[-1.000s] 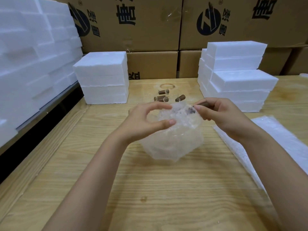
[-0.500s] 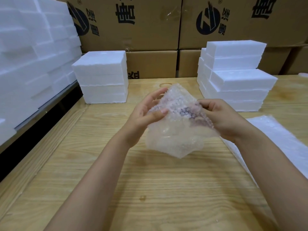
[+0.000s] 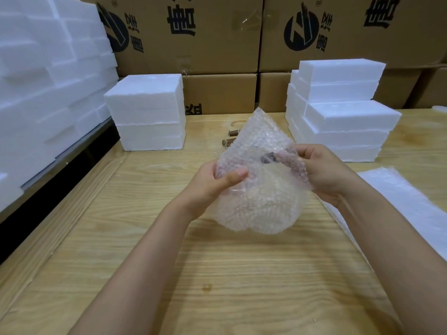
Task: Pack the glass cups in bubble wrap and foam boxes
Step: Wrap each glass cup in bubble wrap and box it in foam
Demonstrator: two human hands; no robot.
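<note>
Progress: bubble wrap bundle [image 3: 261,197] nearly closed, one flap standing up loose; the cup inside cannot be made out.
Hold: left hand [image 3: 212,182] and right hand [image 3: 324,172] grip the bundle's sides above the worktop [image 3: 217,274], fingers curled round it.
Left: probably tuck the flap, then box it.
Around: closed foam boxes [image 3: 147,112] stacked behind; spare wrap sheets [image 3: 406,197] at right; small brown rolls [image 3: 232,133] behind the bundle. Nothing blocks the way.

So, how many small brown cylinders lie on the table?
2: one brown cylinder beside the upper left edge of the bubble wrap, another just nearer. More may be hidden behind it.
</note>
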